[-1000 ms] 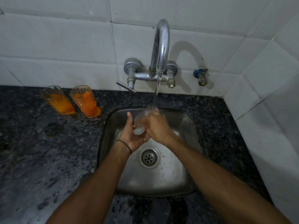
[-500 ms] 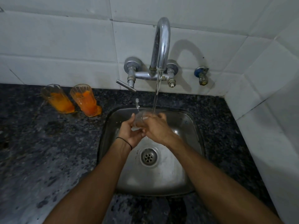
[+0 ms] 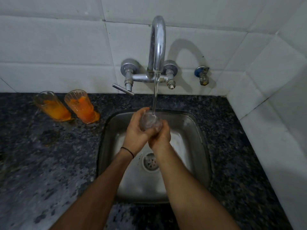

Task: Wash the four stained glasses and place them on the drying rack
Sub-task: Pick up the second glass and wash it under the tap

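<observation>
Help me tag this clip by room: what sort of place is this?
Most likely a home kitchen: a steel sink set in a speckled stone counter, a wall-mounted tap running over it, and two orange-stained glasses standing below white tiles.

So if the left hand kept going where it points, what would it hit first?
The left hand grips the glass; beyond it, probably the water stream, though depth is unclear.

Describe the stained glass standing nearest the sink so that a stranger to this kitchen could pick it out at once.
Start at the steel sink, then look to the dark counter on its left, where two stained glasses stand by the tiled wall. The reddish-orange glass is the one closer to the sink; the yellower glass beside it stands farther away.
</observation>
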